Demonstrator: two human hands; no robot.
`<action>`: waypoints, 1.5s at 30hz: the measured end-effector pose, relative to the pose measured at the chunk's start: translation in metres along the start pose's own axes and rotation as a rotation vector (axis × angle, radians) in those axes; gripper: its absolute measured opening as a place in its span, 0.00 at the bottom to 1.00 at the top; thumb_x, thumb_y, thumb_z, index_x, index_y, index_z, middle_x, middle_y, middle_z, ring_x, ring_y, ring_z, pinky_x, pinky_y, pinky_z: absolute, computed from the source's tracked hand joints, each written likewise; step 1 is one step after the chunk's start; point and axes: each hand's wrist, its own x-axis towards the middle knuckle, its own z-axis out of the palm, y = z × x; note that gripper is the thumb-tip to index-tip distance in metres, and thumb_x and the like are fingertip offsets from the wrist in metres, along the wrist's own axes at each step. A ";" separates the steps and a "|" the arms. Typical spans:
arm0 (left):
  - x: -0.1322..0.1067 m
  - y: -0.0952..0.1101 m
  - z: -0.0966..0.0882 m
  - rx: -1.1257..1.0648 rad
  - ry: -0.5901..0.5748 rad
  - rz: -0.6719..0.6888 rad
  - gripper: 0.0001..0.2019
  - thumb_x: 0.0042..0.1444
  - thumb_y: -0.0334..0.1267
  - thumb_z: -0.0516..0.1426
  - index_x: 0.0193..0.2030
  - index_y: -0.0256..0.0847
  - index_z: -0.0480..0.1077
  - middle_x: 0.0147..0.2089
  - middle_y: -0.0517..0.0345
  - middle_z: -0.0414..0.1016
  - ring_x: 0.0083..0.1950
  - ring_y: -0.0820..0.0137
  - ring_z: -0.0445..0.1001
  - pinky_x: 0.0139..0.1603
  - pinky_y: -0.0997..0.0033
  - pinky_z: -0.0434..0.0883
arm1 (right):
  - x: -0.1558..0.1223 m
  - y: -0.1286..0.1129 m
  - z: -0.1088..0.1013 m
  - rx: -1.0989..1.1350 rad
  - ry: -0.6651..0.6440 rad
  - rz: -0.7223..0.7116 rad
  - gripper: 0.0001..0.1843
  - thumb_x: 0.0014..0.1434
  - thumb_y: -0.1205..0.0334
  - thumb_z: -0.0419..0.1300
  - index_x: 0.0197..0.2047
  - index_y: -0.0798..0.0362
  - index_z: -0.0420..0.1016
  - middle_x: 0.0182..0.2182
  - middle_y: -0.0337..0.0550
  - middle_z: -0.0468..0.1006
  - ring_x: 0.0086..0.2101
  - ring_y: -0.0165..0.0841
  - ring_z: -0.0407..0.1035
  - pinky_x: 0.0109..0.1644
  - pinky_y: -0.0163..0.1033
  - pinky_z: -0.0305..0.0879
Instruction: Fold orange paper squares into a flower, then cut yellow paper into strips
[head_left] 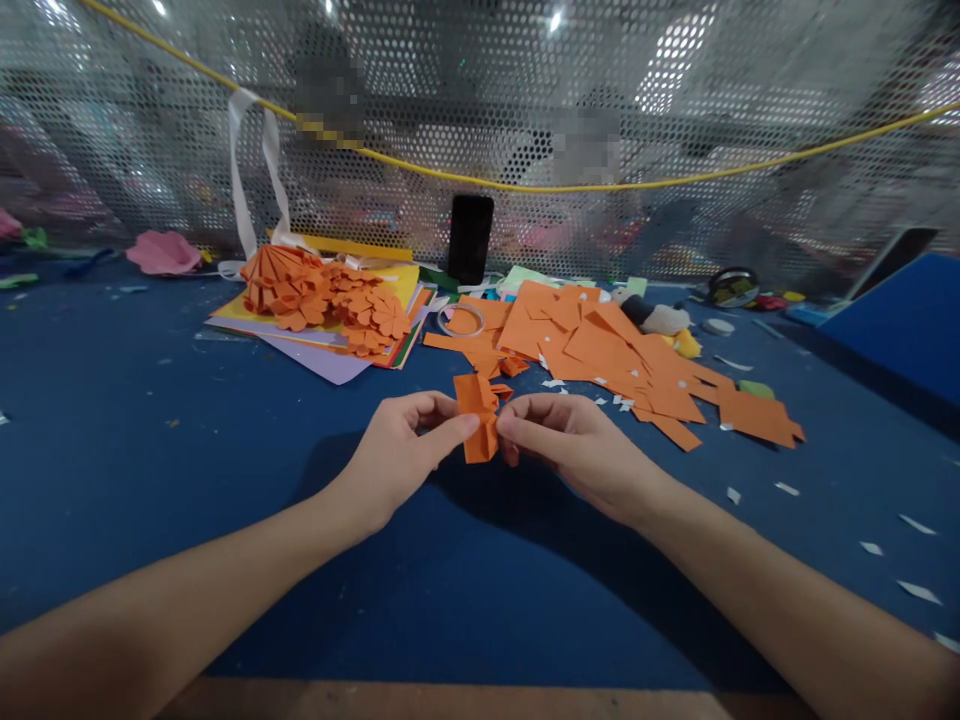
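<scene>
- While the head view looks over the blue counter (480, 610), the left hand (394, 445) has its grip closed, thumb against fingers, on a folded paper (472, 396).
- The right hand (592, 450) pinches the paper's right edge, its grip nearly closed.
- The paper is between both hands, nearer than the orange sheets (615, 345).
- Paper flowers (379, 312) lie farther left; a phone (470, 240) stands behind.

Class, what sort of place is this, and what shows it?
Likely a papercraft workspace: loose flat orange paper sheets, clustered orange paper flowers and a small folded orange paper piece being held.
</scene>
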 end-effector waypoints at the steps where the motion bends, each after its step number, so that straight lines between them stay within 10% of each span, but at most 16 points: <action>1: 0.001 0.000 0.000 -0.019 0.025 0.001 0.14 0.54 0.47 0.67 0.32 0.38 0.75 0.26 0.64 0.71 0.25 0.78 0.64 0.24 0.79 0.61 | 0.000 0.001 0.000 -0.039 0.043 -0.060 0.11 0.60 0.54 0.67 0.34 0.54 0.79 0.28 0.39 0.77 0.28 0.28 0.70 0.35 0.35 0.68; 7: -0.001 0.004 0.002 -0.199 0.027 -0.028 0.17 0.50 0.45 0.69 0.23 0.38 0.69 0.20 0.66 0.65 0.22 0.79 0.61 0.22 0.79 0.58 | 0.001 0.002 -0.006 -0.508 0.075 -0.699 0.08 0.62 0.69 0.65 0.42 0.47 0.82 0.38 0.42 0.82 0.39 0.32 0.77 0.45 0.38 0.73; 14: -0.004 0.007 0.003 -0.235 -0.019 -0.013 0.15 0.51 0.43 0.69 0.23 0.38 0.72 0.20 0.66 0.65 0.22 0.79 0.61 0.21 0.80 0.59 | -0.001 0.000 -0.014 -0.714 0.059 -0.883 0.08 0.65 0.69 0.62 0.44 0.49 0.82 0.40 0.44 0.81 0.41 0.32 0.77 0.47 0.34 0.74; 31: -0.013 0.009 0.004 0.053 0.046 0.217 0.07 0.54 0.41 0.66 0.29 0.41 0.83 0.24 0.59 0.77 0.21 0.76 0.64 0.23 0.75 0.62 | -0.015 -0.006 0.011 -0.597 0.302 -0.642 0.03 0.64 0.64 0.62 0.37 0.47 0.75 0.32 0.41 0.84 0.32 0.35 0.77 0.38 0.41 0.74; 45: -0.016 0.012 0.005 0.072 -0.074 0.147 0.09 0.56 0.44 0.66 0.33 0.40 0.82 0.32 0.55 0.84 0.33 0.69 0.78 0.32 0.75 0.71 | -0.019 -0.002 0.016 -0.363 0.381 -0.482 0.03 0.60 0.62 0.67 0.38 0.48 0.77 0.30 0.39 0.82 0.28 0.32 0.77 0.33 0.37 0.75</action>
